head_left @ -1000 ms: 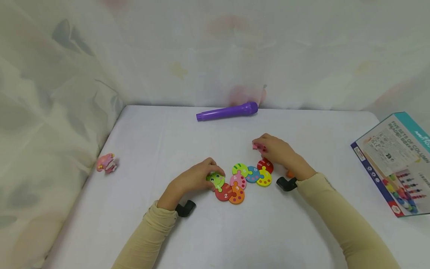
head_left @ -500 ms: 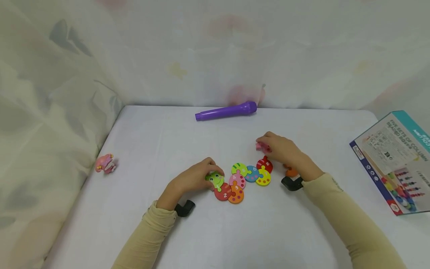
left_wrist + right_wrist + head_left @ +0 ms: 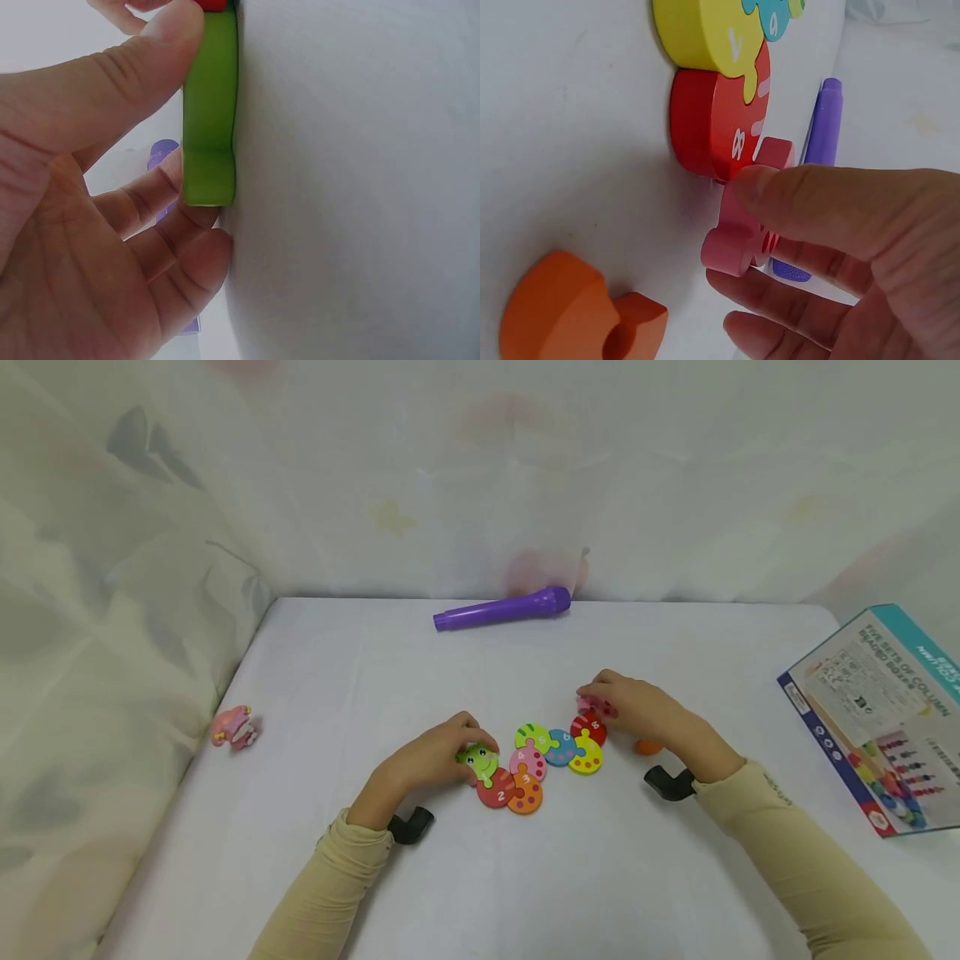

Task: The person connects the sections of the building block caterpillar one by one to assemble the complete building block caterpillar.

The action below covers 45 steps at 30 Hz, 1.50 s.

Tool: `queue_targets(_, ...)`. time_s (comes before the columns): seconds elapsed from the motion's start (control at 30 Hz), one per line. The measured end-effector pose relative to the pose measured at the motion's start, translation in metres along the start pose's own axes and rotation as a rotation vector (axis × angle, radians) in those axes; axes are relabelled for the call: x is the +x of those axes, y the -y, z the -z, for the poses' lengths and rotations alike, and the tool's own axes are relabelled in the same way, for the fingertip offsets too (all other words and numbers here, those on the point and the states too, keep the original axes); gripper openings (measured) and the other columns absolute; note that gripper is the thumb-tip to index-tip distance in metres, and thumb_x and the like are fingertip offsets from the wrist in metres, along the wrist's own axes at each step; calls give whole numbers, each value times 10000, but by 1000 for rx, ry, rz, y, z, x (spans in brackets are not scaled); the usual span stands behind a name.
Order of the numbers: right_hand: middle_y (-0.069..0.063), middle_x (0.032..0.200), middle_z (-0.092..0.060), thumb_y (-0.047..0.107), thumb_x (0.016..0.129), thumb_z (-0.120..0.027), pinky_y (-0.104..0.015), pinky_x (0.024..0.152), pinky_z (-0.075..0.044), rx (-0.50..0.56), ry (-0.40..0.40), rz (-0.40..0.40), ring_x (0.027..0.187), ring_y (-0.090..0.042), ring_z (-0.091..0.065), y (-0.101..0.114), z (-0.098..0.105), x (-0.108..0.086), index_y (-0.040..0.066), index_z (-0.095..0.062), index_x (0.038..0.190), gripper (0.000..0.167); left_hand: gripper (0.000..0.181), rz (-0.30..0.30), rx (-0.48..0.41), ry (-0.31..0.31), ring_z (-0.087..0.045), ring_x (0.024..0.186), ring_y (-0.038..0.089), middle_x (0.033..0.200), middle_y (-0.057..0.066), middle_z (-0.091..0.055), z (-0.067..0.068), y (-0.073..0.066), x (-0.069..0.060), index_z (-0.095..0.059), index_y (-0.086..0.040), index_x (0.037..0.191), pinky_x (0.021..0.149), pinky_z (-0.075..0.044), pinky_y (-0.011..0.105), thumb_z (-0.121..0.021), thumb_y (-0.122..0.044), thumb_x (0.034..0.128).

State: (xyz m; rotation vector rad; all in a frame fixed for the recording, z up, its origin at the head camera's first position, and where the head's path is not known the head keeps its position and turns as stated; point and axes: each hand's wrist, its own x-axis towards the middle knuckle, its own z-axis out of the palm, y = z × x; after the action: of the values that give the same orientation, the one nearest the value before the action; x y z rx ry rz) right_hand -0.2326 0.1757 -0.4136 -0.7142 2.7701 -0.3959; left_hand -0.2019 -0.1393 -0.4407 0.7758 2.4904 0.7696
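On the white table lies a joined row of numbered caterpillar puzzle pieces. My left hand (image 3: pixel 437 754) pinches the green smiling head piece (image 3: pixel 482 761) at the left end, thumb on its near edge in the left wrist view. A red piece marked 2 (image 3: pixel 496 790) adjoins it, followed by orange, pink, green, blue and yellow pieces. At the far right end sits the red piece marked 8 (image 3: pixel 735 124). My right hand (image 3: pixel 637 707) pinches a pink puzzle piece (image 3: pixel 740 217) right against that red 8 piece; whether they interlock I cannot tell. A loose orange piece (image 3: pixel 555 319) lies near that hand.
A purple toy microphone (image 3: pixel 502 609) lies by the table's back edge. On the left is a small pink figurine (image 3: pixel 234 727). A bead toy box (image 3: pixel 877 727) stands at the right. Patterned cloth hangs behind the table and at its left.
My right hand has moved the pink piece slightly right, then down toward me, to the red 8 piece. My left hand stays on the green head piece.
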Motion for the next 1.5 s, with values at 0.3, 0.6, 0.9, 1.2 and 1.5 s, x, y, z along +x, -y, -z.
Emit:
queue_targets(0.3,-69,1148,-555,51,840,-641,-381,769,-501,-45,35,52,928,-219,-570,4,0,5,102,-617,1195,359,394,-6,-3,4,-487,966,114,1088,-28,-470,1,-2,-1,-645,-253,1112,868,-431,282,-765,-150,751)
queue_targets(0.6,-89,1172,-564,24,841,-635,-438,856,-471,-22,61,61,1014,-262,-556,5,0,4,93,-600,1218,385,403,1,4,3,-486,960,115,1088,-33,-463,1,-2,0,-644,-260,1109,864,-429,281,-767,-137,745)
queue_targets(0.9,-114,1266,-513,80,854,-643,-468,857,-466,-60,42,-14,1111,-289,-526,0,-4,-2,135,-475,1352,529,402,5,5,6,-483,957,113,1087,-39,-457,-1,1,1,-642,-271,1111,856,-429,280,-762,-138,751)
queue_targets(1.2,-237,1258,-473,297,724,-781,-553,813,-454,-8,-11,-281,1098,-383,-493,-15,-8,-52,13,-375,1373,817,402,11,1,-1,-489,970,115,1103,-38,-459,1,-2,0,-644,-265,1111,865,-433,294,-761,-138,749)
queue_targets(1.5,-186,1153,-542,179,771,-745,-506,834,-463,55,-122,-246,1016,-329,-522,-24,-27,-65,-8,-521,1231,546,403,7,-11,0,-489,961,115,1090,-37,-461,-1,-1,-1,-643,-259,1115,865,-430,292,-760,-134,750)
